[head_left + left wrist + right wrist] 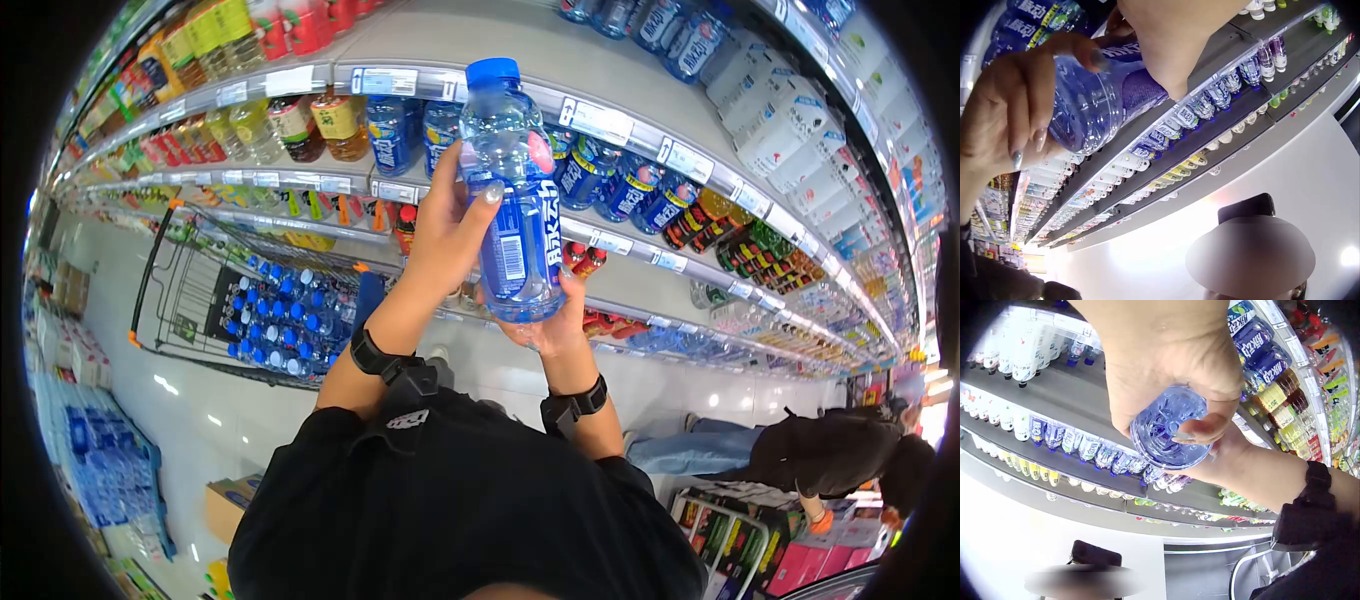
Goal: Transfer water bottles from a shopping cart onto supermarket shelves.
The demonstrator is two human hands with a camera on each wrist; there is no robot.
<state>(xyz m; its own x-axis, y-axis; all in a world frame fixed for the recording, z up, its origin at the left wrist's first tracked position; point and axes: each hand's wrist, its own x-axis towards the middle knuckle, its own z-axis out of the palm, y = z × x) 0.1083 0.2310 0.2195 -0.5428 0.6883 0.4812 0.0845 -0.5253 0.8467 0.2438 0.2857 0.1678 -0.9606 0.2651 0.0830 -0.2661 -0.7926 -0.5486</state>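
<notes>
A clear blue bottle with a blue cap and dark blue label is held upright before the chest. My left hand grips its side, thumb across the label near the barcode. Under and around the base, my right hand holds it with curled fingers. In the left wrist view, the bottle's base lies between the right hand and the left hand. The right wrist view looks onto the round base, gripped by the right hand. Part of the label is hidden by the left fingers.
Stocked shelves curve across the front. At left stands a wire cart holding many blue-capped bottles. A person in a black top bends over boxes at right. A cardboard box is on the floor at lower left.
</notes>
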